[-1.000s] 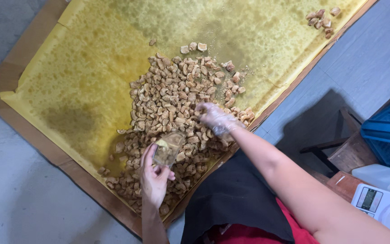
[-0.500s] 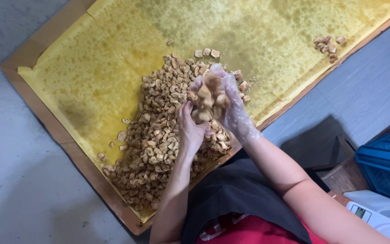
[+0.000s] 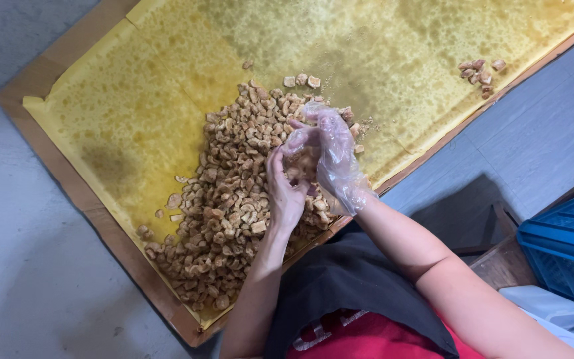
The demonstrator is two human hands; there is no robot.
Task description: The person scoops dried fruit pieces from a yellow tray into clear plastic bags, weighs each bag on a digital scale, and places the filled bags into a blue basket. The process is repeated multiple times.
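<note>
A large heap of small light-brown fried pieces (image 3: 230,193) lies on yellow oil-stained paper (image 3: 134,126) spread over a brown cardboard sheet (image 3: 54,153). My bare left hand (image 3: 284,189) and my right hand (image 3: 330,156), which wears a thin clear plastic glove, are cupped together above the heap's right side. A handful of the pieces is held between them.
A small separate cluster of the same pieces (image 3: 479,72) lies near the paper's far right edge. A blue plastic crate (image 3: 566,242) and a dark wooden stool (image 3: 499,256) stand at the right on the grey floor. A white object (image 3: 553,309) sits below the crate.
A second ago my hands were apart, scooping low in the heap. They came together, lifted a handful, and now hold it cupped slightly lower over the heap.
</note>
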